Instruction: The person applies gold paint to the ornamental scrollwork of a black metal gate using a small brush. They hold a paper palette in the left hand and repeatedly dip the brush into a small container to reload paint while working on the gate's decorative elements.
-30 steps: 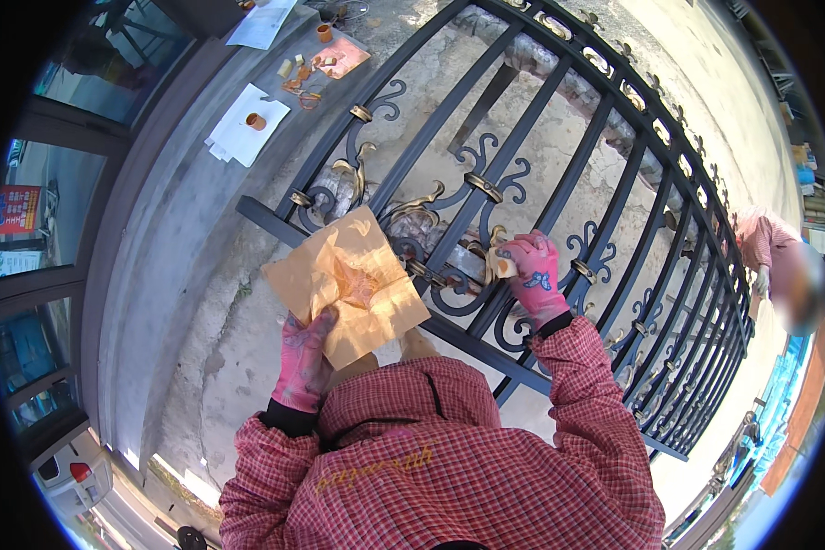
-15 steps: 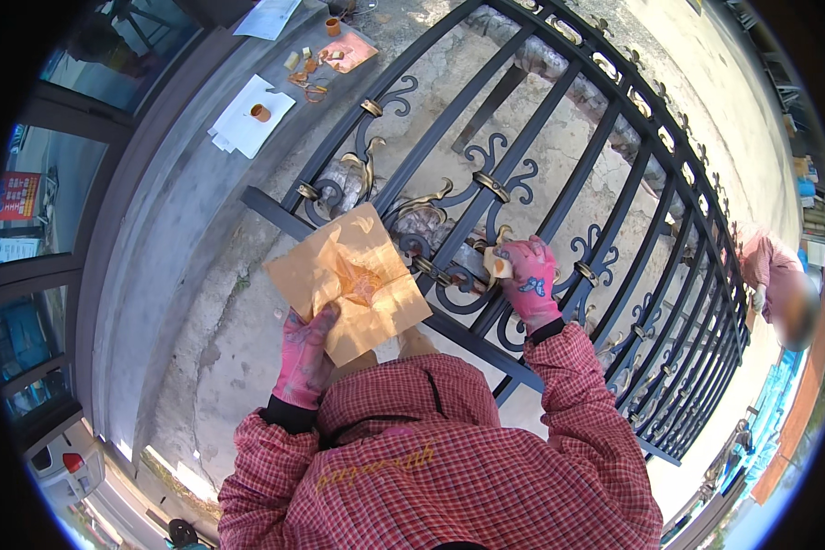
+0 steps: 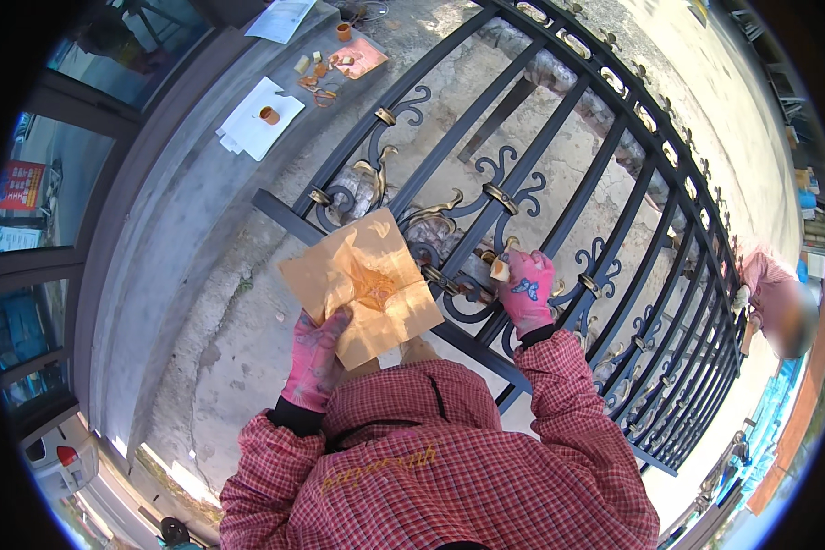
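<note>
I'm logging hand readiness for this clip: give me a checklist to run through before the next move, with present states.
1. Left hand grips the brown paper: ok, thumb over its edge.
2. Copper-coloured patch within the paper's edges: ok.
3. Right hand holds the pale block: ok.
4. Pale block clear of the railing: cannot tell; they overlap in this view.
5. Co-worker's hand apart from both: ok.
6. Orange cup on white sheets: ok.

Outdoors, bright daylight. Ground (image 3: 213, 376) pale, cracked, brightest toward upper right. Grey ledge (image 3: 147, 293) along left side; beyond it, dark-framed windows (image 3: 75, 179), glass full of reflections. White vehicle (image 3: 84, 469) near road (image 3: 115, 506), lower left. Blue sheeting (image 3: 776, 417), far right.
</note>
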Available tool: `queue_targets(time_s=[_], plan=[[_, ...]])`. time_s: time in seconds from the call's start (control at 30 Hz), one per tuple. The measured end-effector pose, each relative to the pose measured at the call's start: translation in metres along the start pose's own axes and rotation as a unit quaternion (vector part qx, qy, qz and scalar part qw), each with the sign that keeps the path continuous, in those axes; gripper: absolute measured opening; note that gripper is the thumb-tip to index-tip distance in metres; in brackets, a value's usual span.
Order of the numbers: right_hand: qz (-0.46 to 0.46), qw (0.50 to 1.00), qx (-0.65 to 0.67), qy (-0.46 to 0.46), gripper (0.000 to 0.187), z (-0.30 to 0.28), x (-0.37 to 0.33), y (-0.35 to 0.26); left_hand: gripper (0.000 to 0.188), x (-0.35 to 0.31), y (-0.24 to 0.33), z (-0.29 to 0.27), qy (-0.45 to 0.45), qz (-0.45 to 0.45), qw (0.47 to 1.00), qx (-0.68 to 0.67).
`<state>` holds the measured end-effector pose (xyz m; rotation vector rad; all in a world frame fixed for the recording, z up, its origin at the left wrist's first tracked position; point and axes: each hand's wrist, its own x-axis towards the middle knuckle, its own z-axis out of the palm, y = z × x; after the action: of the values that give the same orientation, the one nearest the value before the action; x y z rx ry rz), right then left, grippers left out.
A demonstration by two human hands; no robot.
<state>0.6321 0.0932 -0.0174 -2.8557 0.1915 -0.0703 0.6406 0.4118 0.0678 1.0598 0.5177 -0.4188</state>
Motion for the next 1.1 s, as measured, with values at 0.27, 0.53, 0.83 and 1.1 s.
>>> queue_targets(time_s=[0.27,0.53,0.83,1.1], plan=[[0.035,0.995,-0.046,-0.085,0.040,-0.016,-0.010,-0.004,0.035,0.003,0.001,0.003,-0.015,-0.007,1.000,-0.013],[0.128,0.917,0.375,0.039,0.037,-0.086,0.006,-0.073,0.039,0.029,-0.001,0.004,-0.090,-0.003,0.995,-0.037],[-0.076,0.979,0.189,0.023,0.048,-0.086,0.039,-0.153,0.035,0.059,0.025,0.000,-0.148,-0.009,0.988,0.044],[-0.063,0.988,0.135,0.034,0.044,-0.097,0.055,-0.177,0.037,0.080,0.062,0.007,-0.182,-0.042,0.981,0.042]])
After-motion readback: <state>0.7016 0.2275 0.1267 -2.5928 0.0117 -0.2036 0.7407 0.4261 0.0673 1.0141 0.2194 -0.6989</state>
